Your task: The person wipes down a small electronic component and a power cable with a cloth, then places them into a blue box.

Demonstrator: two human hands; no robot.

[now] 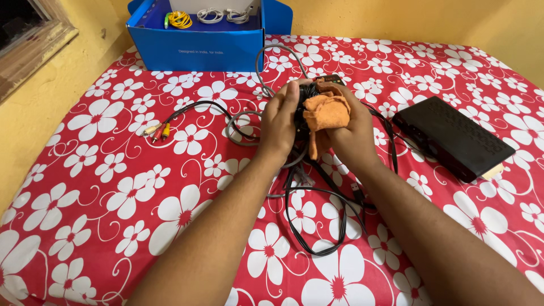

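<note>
Left hand [279, 122] grips a black, probably plastic, device [303, 105]; right hand [350, 133] clenches an orange cloth [326, 113]. Dangling black cables [317, 221] might snag and tug it loose.

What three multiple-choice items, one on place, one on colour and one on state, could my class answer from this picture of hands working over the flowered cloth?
1. Where is the blue box?
A. far edge, left
B. near edge
C. under the black box

2. What colour is the rag?
A. green
B. orange
C. white

3. How is the blue box?
A. taped shut
B. crushed
C. open

Key: 1 A, it stands by the wall, left of the black box. 2 B, the right hand presses an orange rag. 3 C, coiled cables show inside.
</note>
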